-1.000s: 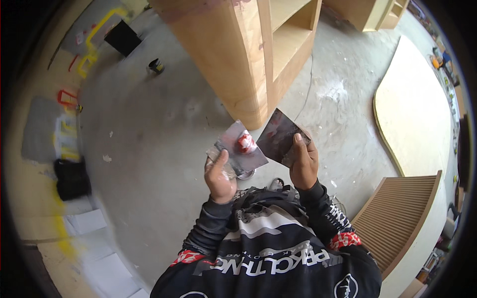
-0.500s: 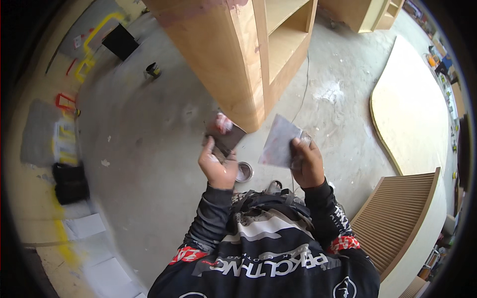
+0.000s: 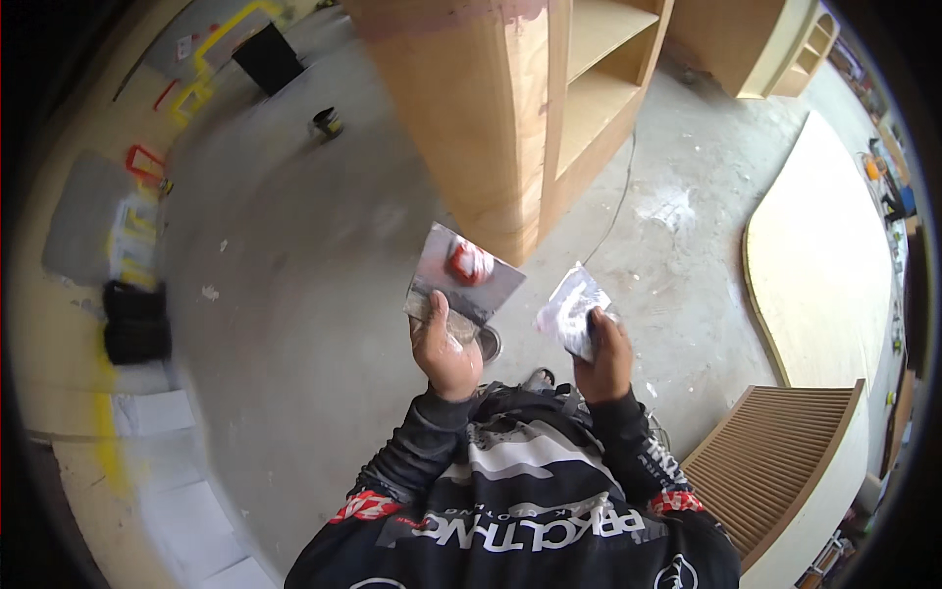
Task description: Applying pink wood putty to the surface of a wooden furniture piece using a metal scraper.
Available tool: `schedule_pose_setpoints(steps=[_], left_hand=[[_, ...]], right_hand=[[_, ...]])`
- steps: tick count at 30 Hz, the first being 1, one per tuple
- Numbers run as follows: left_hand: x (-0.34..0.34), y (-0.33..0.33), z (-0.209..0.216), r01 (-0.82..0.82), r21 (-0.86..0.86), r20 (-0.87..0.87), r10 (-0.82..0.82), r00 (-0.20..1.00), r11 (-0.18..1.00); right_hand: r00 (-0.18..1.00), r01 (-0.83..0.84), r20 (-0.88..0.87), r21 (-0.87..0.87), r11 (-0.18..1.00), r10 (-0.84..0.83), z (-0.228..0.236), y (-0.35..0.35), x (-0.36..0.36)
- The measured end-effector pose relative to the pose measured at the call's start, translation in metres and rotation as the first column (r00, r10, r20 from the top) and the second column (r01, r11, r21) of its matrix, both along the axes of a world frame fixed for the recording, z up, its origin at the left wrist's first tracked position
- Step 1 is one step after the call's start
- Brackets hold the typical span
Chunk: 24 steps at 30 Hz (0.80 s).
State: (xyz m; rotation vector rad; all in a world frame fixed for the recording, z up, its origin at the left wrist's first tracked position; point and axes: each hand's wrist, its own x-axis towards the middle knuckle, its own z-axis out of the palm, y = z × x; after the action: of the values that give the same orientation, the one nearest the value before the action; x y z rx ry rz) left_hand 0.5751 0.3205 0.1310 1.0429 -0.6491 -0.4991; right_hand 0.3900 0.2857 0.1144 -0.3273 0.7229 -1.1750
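My left hand (image 3: 449, 351) is closed on a broad flat putty scraper (image 3: 432, 263), its worn grip under my thumb. On the scraper's blade sits a lump of red and white putty (image 3: 472, 263). My right hand (image 3: 604, 363) grips a second putty scraper (image 3: 566, 306), with white smeared across its tilted blade. The two scrapers are apart, in front of my waist. Just beyond the left one stands the lower corner of a tall plywood cabinet (image 3: 491, 147). Partly hidden behind my left hand, a round open can (image 3: 490, 343) stands on the floor.
A cable (image 3: 628, 187) runs along the concrete floor beside the cabinet. A large pale curved panel (image 3: 819, 265) and a slatted brown panel (image 3: 780, 461) are on the right. At the far left are a small dark pot (image 3: 327, 123) and a black box (image 3: 268, 61).
The left scraper has turned so its blade and putty face up more fully. The right scraper has tilted and dropped lower, now showing a white smear. The whole view has shifted slightly.
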Motion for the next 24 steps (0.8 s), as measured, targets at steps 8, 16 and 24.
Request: schedule_pose_setpoints(steps=[8,16,24], left_hand=[[-0.006,0.001,0.014,0.137,-0.004,-0.099,-0.137,0.986,0.991],[0.004,0.001,0.021,0.356,0.010,-0.064,-0.355,0.933,0.934],[0.025,0.044,-0.004,0.536,0.464,0.112,-0.646,0.755,0.706]], right_hand=[[0.957,-0.147,-0.270,-0.130,0.981,0.108,0.031,0.003,0.019],[0.952,-0.185,-0.270,-0.143,0.972,0.142,0.030,-0.005,0.015],[0.975,-0.121,-0.214,-0.316,0.941,0.054,0.065,-0.007,0.010]])
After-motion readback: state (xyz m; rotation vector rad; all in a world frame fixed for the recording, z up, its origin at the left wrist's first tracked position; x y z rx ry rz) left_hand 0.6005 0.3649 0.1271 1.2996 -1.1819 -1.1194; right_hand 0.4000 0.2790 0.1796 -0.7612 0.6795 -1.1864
